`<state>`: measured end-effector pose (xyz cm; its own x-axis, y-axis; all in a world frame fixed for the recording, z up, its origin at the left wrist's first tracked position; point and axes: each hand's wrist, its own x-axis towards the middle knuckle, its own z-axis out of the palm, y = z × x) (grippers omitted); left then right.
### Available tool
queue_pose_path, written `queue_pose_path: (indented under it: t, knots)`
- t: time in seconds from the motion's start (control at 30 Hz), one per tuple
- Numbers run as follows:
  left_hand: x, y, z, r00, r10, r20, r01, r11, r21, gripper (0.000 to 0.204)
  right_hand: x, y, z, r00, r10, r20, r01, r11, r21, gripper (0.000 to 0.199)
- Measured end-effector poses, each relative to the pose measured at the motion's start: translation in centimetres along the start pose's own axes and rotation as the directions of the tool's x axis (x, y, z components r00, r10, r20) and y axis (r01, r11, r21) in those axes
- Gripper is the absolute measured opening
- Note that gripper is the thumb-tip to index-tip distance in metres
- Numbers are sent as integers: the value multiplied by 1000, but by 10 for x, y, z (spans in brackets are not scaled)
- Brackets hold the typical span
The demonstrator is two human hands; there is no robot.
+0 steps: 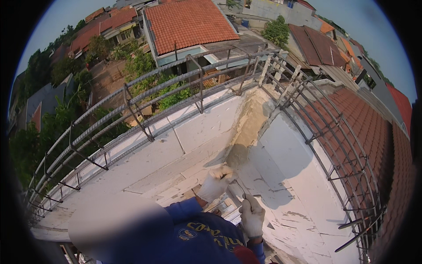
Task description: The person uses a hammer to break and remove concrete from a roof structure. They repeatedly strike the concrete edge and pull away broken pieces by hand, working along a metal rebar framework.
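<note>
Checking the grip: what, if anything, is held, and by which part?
The right hand grips a thin tool by its near end. For the left hand, I can't tell.

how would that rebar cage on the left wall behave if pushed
The rebar cage would probably feel stiff, since stirrups join its long ribbed bars. It's likely heavy, being metal, and its boxy frame seems unlikely to roll.
</note>
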<state>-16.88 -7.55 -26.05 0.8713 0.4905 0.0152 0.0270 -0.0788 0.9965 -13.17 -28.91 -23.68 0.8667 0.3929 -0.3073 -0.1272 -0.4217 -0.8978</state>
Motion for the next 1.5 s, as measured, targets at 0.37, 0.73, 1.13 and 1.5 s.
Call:
queue_pose_path:
  t: [0.37, 0.73, 1.13, 1.5]
  knots:
    - [7, 6, -18, 743, 317, 590, -666, 257, 700, 35, -3, 14, -9, 913, -393, -111, 260, 769, -584, 20]
    - [17, -24, -10, 925, 275, 263, -373, 793, 482, 27, -7, -23, 15, 968, -174, -181, 145, 975, -166, 28]
    - [11, 30, -29, 801, 89, 592, -438, 761, 479, 23, 2, -10, -8, 898, -273, -345, 225, 959, -173, 22]
    - [46, 15, -14, 767, 465, 442, -638, 625, 450, 28, -3, -15, 3, 945, -135, -297, 158, 986, 54, 32]
